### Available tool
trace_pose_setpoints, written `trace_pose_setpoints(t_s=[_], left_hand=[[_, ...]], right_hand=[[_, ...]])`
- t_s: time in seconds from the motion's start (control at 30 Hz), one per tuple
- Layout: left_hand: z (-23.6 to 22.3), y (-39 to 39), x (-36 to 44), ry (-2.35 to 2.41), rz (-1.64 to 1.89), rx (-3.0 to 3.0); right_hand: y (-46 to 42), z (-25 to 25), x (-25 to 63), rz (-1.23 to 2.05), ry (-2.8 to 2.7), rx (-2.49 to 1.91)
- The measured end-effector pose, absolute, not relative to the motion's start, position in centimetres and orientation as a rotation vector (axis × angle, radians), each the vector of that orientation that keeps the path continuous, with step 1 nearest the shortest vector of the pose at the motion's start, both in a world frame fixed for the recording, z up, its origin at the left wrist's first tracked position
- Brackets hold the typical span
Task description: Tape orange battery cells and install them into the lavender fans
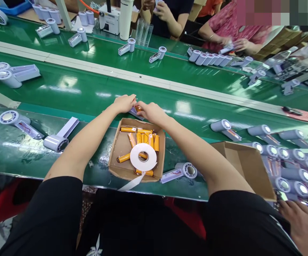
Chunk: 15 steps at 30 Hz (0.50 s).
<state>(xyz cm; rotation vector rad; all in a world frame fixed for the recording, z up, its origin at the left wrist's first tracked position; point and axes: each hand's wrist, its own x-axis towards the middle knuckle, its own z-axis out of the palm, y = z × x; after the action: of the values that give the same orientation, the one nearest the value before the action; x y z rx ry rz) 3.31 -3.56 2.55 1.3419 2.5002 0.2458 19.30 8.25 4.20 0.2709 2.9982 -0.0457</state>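
Observation:
Over the near edge of the green belt, my left hand (125, 103) and my right hand (152, 112) meet. An orange cylindrical battery (138, 108) shows between the closed fingers of my right hand. My left fingers are closed too, close to thin reddish wires; what they grip is mostly hidden. Below both hands a pale lilac handle (136, 113), like those of the handheld fans around, is partly visible. Just in front stands an open cardboard box (113, 156) with several orange batteries (156, 143). A roll of white tape (135, 160) lies on them, its loose end hanging over the box's front.
Fans with open handles lie on the bench: one fan (189, 170) right of the box, two left (55, 142). Another cardboard box (250, 167) and many fans (294, 173) stand at right, near another person's hand (300, 224). Co-workers handle parts across the belt (95, 81).

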Motion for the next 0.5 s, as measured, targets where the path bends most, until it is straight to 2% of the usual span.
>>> trace_pose_setpoints(t_s=[0.33, 0.4, 0.5], left_hand=[[2.9, -2.0, 3.9, 2.498, 0.220, 1.287], [3.2, -1.8, 4.2, 2.512, 0.208, 1.250], [3.7, -1.6, 4.6, 2.533, 0.209, 1.210]], right_hand=[[8.3, 4.8, 17.8, 0.042, 2.908, 0.082], [9.2, 5.1, 17.5, -0.041, 2.879, 0.031], [10.5, 5.3, 17.9, -0.334, 2.832, 0.021]])
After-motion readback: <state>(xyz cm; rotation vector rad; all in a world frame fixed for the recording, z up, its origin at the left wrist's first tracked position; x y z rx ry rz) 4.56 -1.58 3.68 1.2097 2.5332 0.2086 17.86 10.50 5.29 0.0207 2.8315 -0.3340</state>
